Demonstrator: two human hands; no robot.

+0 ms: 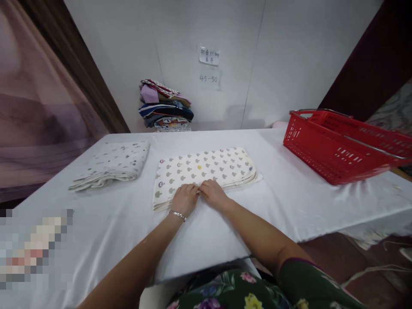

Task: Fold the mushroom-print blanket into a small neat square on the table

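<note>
A folded white cloth [206, 167] printed with small grey mushroom-like shapes lies in several layers in front of me. My left hand [186, 199] grips the middle of its near edge, fingers curled over the top. Close against it, my right hand [213, 194] holds the same edge with its fingers bent. The thumbs are mostly hidden under the hands. To the left lies a second folded cloth [112, 163], white with small grey and dark marks, which neither hand touches.
The table wears a white tablecloth [128, 231]. A red plastic basket [341, 146] with metal handles stands at the right. Against the back wall rises a stack of folded fabrics [165, 107]. Paper notes [209, 56] hang above. A pixelated patch covers the left front.
</note>
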